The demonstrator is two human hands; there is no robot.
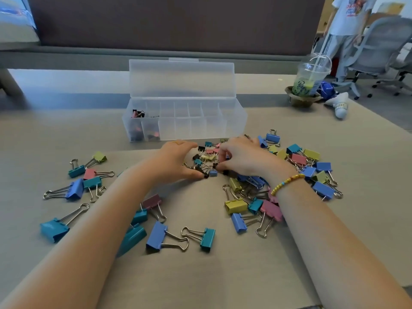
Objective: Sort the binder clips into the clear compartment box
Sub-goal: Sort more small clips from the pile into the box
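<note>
We are looking at binder clips (156,235) lying scattered over the grey table (367,166): large ones in blue, teal, yellow, pink and maroon spreading to the left, near and right, and a heap of small clips (208,156) in black, pink, yellow and teal sitting in the middle, just near of the clear compartment box (185,121). The box is standing open with its lid tilting up at the far side, and only its 2 leftmost compartments are holding small black and pink clips.

Our left hand (176,161) is curving around the left edge of the small heap, thumb pressing a small black clip (206,175). Our right hand (238,157), a beaded bracelet (287,184) circling its wrist, is curling its fingers into the heap; we cannot tell what they are gripping.
</note>
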